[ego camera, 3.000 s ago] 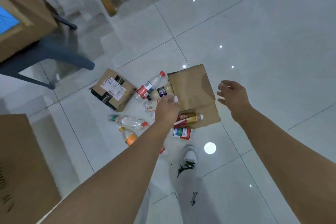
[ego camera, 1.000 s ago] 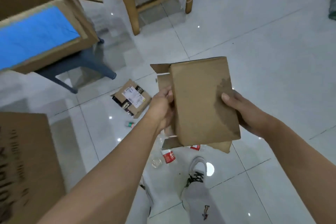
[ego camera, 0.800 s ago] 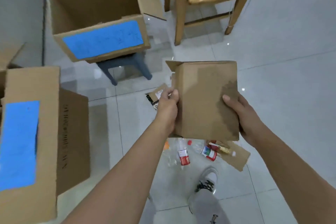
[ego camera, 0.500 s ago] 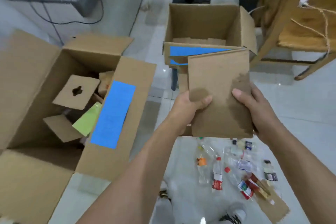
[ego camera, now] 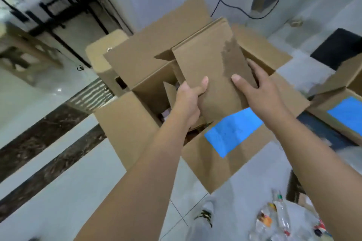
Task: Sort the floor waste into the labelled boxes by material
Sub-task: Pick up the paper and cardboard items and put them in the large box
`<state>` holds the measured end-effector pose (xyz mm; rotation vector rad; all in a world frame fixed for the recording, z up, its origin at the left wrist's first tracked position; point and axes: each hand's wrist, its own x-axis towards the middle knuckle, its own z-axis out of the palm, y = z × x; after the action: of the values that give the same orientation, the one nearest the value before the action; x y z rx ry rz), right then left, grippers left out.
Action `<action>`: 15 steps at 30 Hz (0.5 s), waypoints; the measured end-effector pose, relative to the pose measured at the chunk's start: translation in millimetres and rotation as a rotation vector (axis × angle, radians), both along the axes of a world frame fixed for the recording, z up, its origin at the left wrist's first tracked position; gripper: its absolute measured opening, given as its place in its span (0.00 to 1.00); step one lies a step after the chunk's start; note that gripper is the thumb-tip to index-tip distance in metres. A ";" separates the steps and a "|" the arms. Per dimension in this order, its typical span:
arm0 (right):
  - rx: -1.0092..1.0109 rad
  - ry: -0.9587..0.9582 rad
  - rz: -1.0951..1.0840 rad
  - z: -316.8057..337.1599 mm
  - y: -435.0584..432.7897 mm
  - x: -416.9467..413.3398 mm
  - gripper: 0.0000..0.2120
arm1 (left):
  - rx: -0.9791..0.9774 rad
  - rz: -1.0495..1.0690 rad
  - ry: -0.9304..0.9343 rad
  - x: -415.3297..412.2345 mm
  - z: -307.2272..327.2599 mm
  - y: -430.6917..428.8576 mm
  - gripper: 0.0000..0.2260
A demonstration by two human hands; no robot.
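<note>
Both bare forearms reach up from the bottom of the frame toward its centre, the left from the lower left, the right from the lower right edge; the left hand (ego camera: 189,101) grips the lower left edge of a flat cardboard piece (ego camera: 211,60), thumb pressed on its face; the right hand (ego camera: 260,96) holds its right side, thumb on the face, fingers stretched along the edge.
</note>
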<state>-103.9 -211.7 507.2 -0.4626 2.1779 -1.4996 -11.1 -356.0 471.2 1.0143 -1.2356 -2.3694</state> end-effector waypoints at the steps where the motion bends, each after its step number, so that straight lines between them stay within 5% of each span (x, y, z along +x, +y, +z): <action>1: 0.017 0.026 0.024 -10.1 -18.7 6.2 0.30 | 0.008 0.004 -0.004 8.3 -10.5 -17.8 0.22; 5: 0.194 0.069 0.207 -83.8 -73.5 39.9 0.30 | -0.012 0.110 -0.219 45.5 -71.9 -64.6 0.23; 9: 0.547 -0.065 0.280 -153.6 -86.3 71.8 0.34 | 0.046 0.055 -0.636 79.1 -139.9 -72.6 0.38; 12: 0.704 0.034 0.283 -164.0 -88.3 66.6 0.33 | -0.161 0.007 -0.746 63.5 -138.7 -76.4 0.36; 15: 0.766 0.093 0.301 -166.9 -91.9 58.9 0.34 | -0.405 -0.279 -0.893 45.6 -136.8 -65.7 0.38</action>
<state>-45.0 -303.6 340.3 -0.5523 2.4034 -0.4300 34.5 -421.7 334.5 1.9253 -2.1511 -1.6883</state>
